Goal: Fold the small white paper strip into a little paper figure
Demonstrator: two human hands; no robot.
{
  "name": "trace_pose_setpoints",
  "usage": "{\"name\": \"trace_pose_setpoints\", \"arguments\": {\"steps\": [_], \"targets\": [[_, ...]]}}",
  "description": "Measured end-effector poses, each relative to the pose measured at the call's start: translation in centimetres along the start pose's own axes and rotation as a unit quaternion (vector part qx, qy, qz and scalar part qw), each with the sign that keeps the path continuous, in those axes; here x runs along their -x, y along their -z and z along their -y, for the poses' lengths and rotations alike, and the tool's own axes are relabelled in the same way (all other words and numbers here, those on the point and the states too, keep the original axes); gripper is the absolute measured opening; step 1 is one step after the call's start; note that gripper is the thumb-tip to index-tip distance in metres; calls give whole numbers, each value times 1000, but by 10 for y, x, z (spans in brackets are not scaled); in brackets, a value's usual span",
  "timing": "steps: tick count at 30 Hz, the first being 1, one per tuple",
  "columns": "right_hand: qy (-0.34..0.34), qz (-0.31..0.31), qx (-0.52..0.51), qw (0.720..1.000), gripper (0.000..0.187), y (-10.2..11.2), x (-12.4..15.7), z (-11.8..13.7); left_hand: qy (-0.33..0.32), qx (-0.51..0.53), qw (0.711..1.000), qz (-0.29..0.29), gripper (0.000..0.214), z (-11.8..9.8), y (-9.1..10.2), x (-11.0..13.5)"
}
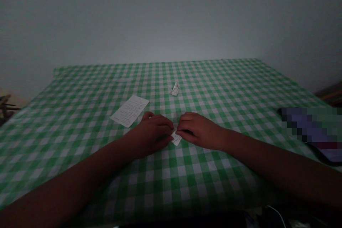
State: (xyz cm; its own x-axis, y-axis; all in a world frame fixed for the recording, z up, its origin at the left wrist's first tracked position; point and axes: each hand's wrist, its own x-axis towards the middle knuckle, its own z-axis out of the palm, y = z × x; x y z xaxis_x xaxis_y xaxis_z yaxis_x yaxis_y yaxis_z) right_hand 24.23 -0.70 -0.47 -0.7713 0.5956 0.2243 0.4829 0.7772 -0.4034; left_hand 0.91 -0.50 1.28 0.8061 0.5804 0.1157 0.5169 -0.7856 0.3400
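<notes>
**Paper scrap pinched between 2 hands**

The paper scrap (176, 138) lies on the tablecloth (80, 121) near the middle of the surface, toward its near edge. The left hand (153, 133) and right hand (196, 130) meet over it, fingers curled down and pinching it from both sides. A printed sheet (130, 110) lies just beyond the left hand. A crumpled bit (175, 89) sits further toward the far edge. A dark phone (312, 130) rests by the right edge.

Both forearms outstretched, left hand (153, 131) and right hand (197, 130) knuckles-up, fingers curled.
</notes>
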Motion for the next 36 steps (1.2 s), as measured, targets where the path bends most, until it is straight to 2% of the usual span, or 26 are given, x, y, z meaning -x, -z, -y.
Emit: {"name": "trace_pose_setpoints", "arguments": {"steps": [6, 13, 16, 20, 22, 25, 27, 31, 36], "targets": [[-59, -29, 20, 998, 24, -8, 0, 2, 58, 61, 996, -11, 12, 8, -9, -1], [-91, -48, 35, 994, 22, -13, -2, 3, 162, 83, 983, -16, 30, -1, -6, -3], [-102, -52, 41, 993, 18, -13, -2, 5, 157, 82, 984, -27, 37, -3, -6, -3], [-98, -45, 55, 993, 16, -11, -2, 6, 86, 76, 993, -28, 21, -2, -9, -3], [-82, -35, 65, 994, 19, -9, -1, 8, 73, 57, 995, -21, 18, -3, -10, -2], [-69, -20, 97, 993, 24, -5, 2, 18, 96, -1, 995, -13, 20, -7, -12, -2], [-83, 17, 110, 990, 23, -2, 5, 29, 111, -27, 993, -7, 23, -11, -12, -1], [-113, 61, 113, 985, 26, 0, 8, 48, 133, -21, 991, 2, 25, -18, -10, 0], [-105, 43, 118, 986, 31, 0, 7, 47, 145, 10, 989, 4, 24, -20, -7, 2]]}}
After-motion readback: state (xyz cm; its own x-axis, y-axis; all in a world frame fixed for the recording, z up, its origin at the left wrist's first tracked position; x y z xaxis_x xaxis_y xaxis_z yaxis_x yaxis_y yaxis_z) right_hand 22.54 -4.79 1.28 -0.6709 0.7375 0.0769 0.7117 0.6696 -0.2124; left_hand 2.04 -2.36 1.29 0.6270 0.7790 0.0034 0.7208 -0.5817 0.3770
